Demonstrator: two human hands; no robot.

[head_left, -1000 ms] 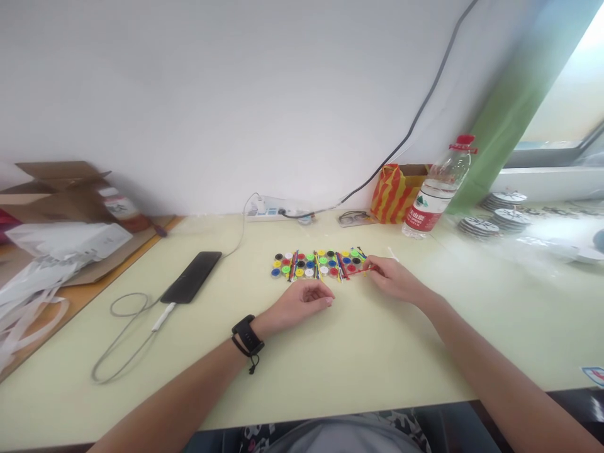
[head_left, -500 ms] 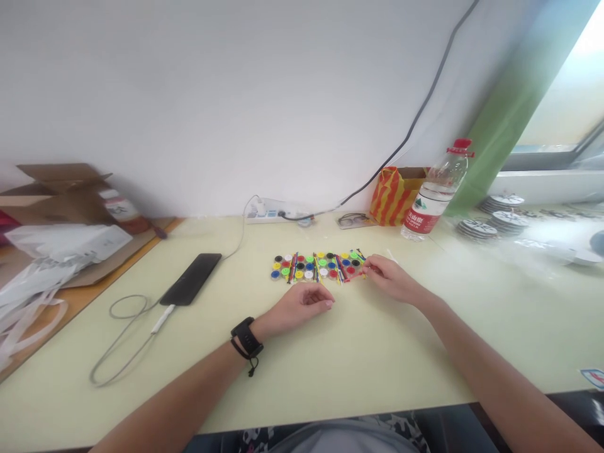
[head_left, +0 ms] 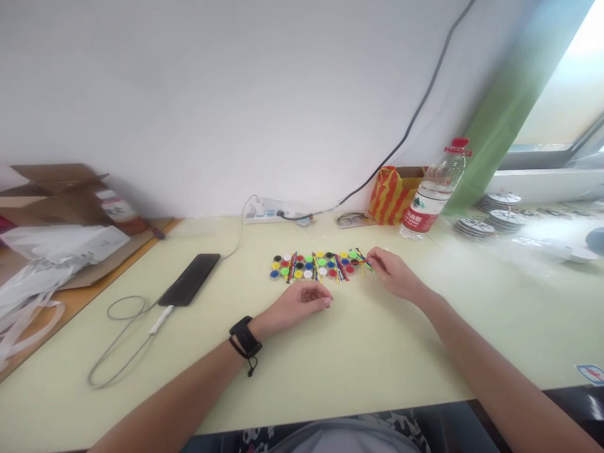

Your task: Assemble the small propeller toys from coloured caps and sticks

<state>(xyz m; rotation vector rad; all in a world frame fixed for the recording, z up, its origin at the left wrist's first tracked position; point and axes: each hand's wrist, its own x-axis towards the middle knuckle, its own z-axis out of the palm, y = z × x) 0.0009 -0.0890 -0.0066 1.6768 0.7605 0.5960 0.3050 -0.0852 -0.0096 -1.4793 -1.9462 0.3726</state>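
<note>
Rows of small round discs (head_left: pixel 308 274) in several colours lie on the table in groups. Bundles of thin coloured strips (head_left: pixel 338 268) lie between these groups. At the right end, my right hand (head_left: pixel 392 272) pinches a thin red strip (head_left: pixel 362 262) over the last bundle, where other strips fan out under the fingertips. My left hand (head_left: pixel 304 298) rests on the table just in front of the discs, loosely curled, with a gap between thumb and fingers and nothing seen in it.
To the left lies a black phone (head_left: pixel 189 279) with a grey cable. Behind are a power strip (head_left: pixel 267 212), glasses (head_left: pixel 353 219), a striped bag (head_left: pixel 391 196) and a water bottle (head_left: pixel 429 195). Stacked round plates (head_left: pixel 474 228) stand at the right, a cardboard box (head_left: pixel 61 189) far left.
My right hand has moved slightly up and away, carrying the red strip from in front of the discs to the bundle at the right end. My left hand has stayed put.
</note>
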